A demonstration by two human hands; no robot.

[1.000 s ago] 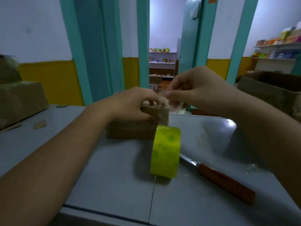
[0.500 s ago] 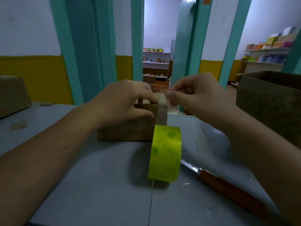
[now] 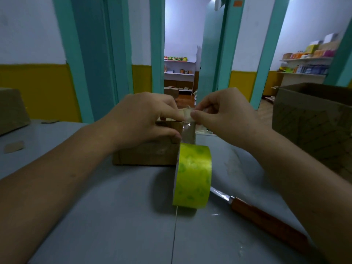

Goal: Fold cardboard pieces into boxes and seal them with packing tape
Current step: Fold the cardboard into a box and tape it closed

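A small brown cardboard box (image 3: 146,155) lies on the grey table (image 3: 95,216). My left hand (image 3: 144,121) grips its top right corner, thumb on the near face and fingers over the top. My right hand (image 3: 222,113) pinches the end of a clear tape strip (image 3: 187,128) at that corner. The strip runs down the box's right end to a yellow-green tape roll (image 3: 192,176), which stands on edge on the table just in front.
A knife with a brown wooden handle (image 3: 266,218) lies on the table right of the roll, partly under my right forearm. A large open cardboard box (image 3: 314,126) stands at the right. Another box (image 3: 11,109) sits at the far left, with a cardboard scrap (image 3: 14,146) nearby.
The view has dropped slightly and come closer. Both hands stay at the box's top right corner, with the right hand's pinch on the tape end lowered a little toward the box.
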